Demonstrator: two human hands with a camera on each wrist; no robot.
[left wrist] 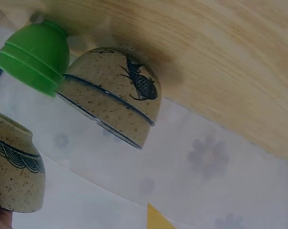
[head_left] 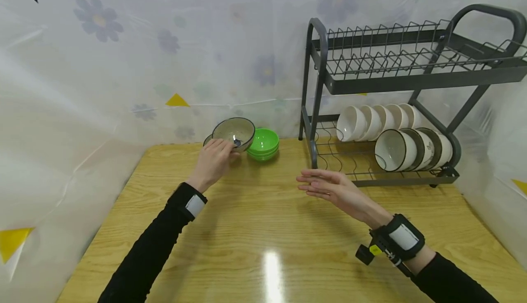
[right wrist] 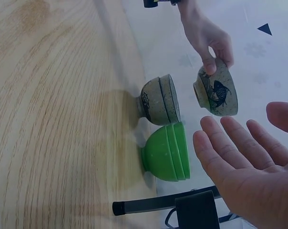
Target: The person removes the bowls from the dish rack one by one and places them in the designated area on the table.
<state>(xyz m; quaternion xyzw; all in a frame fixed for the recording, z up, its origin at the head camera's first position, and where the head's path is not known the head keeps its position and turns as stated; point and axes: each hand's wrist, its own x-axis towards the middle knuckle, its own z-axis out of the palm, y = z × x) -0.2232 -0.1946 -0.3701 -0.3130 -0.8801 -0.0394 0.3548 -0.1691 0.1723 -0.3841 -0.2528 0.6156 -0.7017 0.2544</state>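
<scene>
My left hand (head_left: 212,161) pinches the rim of a speckled grey-beige bowl (head_left: 243,130) with a dark rim and a dark fish drawing, as the right wrist view shows. That bowl is off the table, over a stack of matching speckled bowls (right wrist: 156,101). In the head view the stack is mostly hidden behind it. A stack of green bowls (head_left: 264,142) stands right beside the speckled stack. Over the table, left of the dish rack's front, my right hand (head_left: 329,189) has its fingers extended and holds nothing.
A dark two-tier dish rack (head_left: 395,85) stands at the back right. Its lower tier carries a row of white bowls (head_left: 351,123) and, in front, several dark-rimmed bowls (head_left: 394,151). Plastic sheeting with flower prints (head_left: 230,42) hangs behind the wooden table (head_left: 243,229).
</scene>
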